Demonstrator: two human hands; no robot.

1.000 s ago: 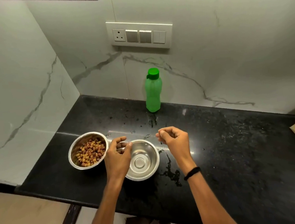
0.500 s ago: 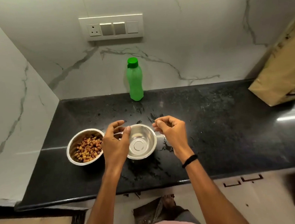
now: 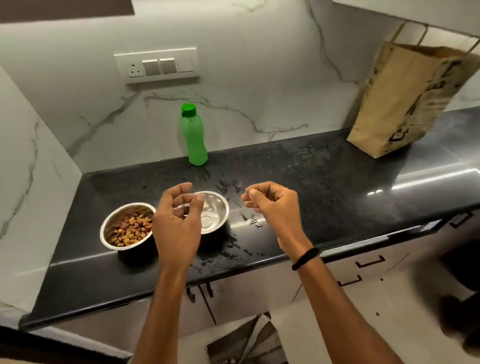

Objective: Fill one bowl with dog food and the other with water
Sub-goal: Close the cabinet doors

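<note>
Hovering with left hand (image 3: pixel 176 225) and right hand (image 3: pixel 273 208) loosely curled, empty, by the shiny bowl (image 3: pixel 216 210); best to grip the capped bottle (image 3: pixel 194 136), upright at the counter's (image 3: pixel 320 180) back, round its middle: likely stiff, light, maybe slick.

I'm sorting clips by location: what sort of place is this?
Most likely a home kitchen: a black stone countertop over cabinet doors, a marble-look backsplash with a switch-and-socket panel, and a steel bowl of dog food.
</note>
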